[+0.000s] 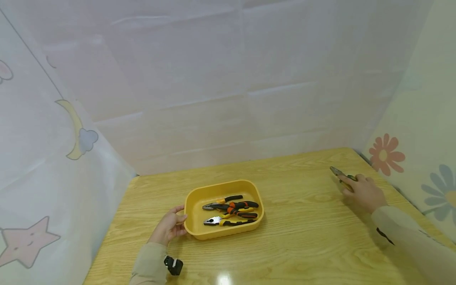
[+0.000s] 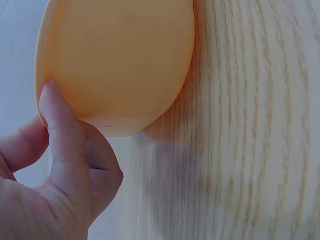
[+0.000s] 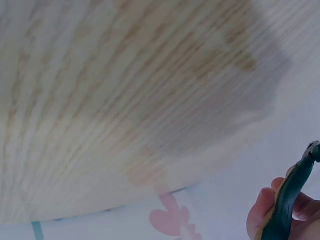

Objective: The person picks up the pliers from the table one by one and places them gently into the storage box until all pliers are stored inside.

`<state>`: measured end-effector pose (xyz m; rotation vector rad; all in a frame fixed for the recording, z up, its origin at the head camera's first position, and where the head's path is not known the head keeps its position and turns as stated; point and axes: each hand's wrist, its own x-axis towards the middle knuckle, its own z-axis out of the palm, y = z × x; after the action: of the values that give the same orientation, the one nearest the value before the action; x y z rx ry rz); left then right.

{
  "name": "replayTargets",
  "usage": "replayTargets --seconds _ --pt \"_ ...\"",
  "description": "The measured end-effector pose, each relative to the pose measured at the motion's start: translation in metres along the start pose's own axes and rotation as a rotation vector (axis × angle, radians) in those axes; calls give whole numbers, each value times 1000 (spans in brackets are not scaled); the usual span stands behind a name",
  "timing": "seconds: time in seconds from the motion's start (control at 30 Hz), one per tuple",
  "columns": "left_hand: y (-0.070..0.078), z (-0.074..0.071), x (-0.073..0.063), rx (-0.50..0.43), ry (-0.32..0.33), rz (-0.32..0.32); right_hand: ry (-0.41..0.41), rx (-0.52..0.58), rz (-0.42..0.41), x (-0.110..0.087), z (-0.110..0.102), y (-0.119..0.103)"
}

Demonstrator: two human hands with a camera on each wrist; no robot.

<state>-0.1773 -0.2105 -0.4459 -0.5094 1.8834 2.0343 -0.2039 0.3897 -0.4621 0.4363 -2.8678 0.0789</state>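
My left hand [image 1: 170, 226] pinches the left rim of a yellow plastic basin [image 1: 199, 234], thumb inside the wall and fingers outside. The left wrist view shows the same hand [image 2: 65, 165] on the basin's edge [image 2: 125, 122]. Inside the basin lie several pliers, among them a yellow-and-black pair [image 1: 228, 223] and an orange-and-black pair [image 1: 244, 209]. At the far right, my right hand [image 1: 365, 192] grips another pair of pliers [image 1: 336, 171] by the handles, its jaws pointing away to the upper left. In the right wrist view, a dark green handle [image 3: 287, 207] of these pliers shows in the fingers.
The wooden table [image 1: 292, 237] carries the basin left of its middle. A pale cloth [image 1: 228, 99] hangs behind the table, with printed cloth on both sides. A small black device [image 1: 173, 265] is worn at the left wrist.
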Motion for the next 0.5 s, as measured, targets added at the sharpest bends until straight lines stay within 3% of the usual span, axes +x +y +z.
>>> replayTargets --seconds 0.03,0.27,0.37,0.5 --pt "0 0 0 1 0 0 20 52 24 0 -1 -2" --pt "0 -1 1 4 2 -2 141 -242 -222 1 -7 -10" --pt "1 -1 1 8 5 -5 174 -229 -242 1 -9 -14" --pt "1 0 0 5 6 -6 170 -129 -193 2 -13 -22"
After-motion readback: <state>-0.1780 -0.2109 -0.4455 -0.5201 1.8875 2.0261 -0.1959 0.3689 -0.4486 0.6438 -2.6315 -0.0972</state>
